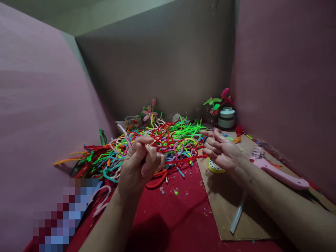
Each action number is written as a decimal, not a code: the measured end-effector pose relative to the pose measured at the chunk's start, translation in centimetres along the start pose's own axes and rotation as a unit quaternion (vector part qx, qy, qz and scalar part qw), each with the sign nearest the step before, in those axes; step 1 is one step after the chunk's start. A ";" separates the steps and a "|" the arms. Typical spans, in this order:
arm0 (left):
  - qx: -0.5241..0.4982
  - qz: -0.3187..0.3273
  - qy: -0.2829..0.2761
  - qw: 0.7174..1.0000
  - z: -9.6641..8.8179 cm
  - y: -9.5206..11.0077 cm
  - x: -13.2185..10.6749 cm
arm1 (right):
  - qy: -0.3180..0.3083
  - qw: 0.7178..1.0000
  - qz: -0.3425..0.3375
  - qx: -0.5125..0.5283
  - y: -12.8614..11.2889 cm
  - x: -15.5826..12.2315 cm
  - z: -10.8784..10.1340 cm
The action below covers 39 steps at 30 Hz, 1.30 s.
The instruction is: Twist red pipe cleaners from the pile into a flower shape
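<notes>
My left hand [140, 164] is closed in a loose fist above the red cloth [178, 217], pinching a red pipe cleaner [157, 180] that loops down under it. My right hand [220, 150] is held up to the right with its fingers curled and the index finger pointing left; a red strand runs toward it, and whether it grips that strand I cannot tell. Both hands hover in front of a big heap of multicoloured pipe cleaners [157, 141].
A brown cardboard sheet [236, 210] lies at right with a yellow tape roll [214, 167], a white stick [237, 213] and a pink tool [278, 173]. Pipe-cleaner flowers [149, 112] and a white jar [227, 117] stand at the back. Pink walls close in both sides.
</notes>
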<state>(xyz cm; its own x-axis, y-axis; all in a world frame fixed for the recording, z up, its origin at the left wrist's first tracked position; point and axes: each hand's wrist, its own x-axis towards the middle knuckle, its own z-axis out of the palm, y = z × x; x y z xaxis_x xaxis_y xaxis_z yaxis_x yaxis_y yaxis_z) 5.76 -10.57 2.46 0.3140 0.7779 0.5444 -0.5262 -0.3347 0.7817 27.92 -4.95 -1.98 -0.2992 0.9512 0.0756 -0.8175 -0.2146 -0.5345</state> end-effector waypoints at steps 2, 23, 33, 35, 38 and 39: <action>0.013 0.011 -0.052 0.999 0.2 0.2 -0.5 | -0.007 1.000 0.005 0.013 -0.1 -0.1 0.0; -0.126 0.039 0.168 0.977 -0.9 0.5 1.4 | 0.038 0.995 0.001 0.093 -0.4 0.0 -0.1; -0.015 -0.190 0.122 0.974 -0.8 -3.8 1.1 | 0.037 0.996 -0.006 0.080 0.9 0.4 -0.3; -0.003 -0.284 0.084 0.955 0.4 -4.5 0.5 | 0.010 0.998 -0.007 0.060 1.2 0.2 -0.1; -0.057 -0.376 0.017 0.925 2.4 -5.3 -0.6 | -0.025 0.999 -0.001 0.023 1.8 -0.1 0.0; -0.071 -0.387 0.003 0.919 2.8 -5.6 -0.9 | -0.024 1.000 0.001 0.016 1.9 -0.1 -0.1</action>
<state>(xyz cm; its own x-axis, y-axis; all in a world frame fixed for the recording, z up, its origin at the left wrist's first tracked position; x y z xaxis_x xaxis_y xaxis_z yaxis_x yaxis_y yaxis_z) 10.65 -10.87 -1.53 0.6337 0.7568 -0.1606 -0.2454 0.3935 0.8860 26.42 -5.48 -3.08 -0.3234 0.9392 0.1152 -0.8317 -0.2241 -0.5081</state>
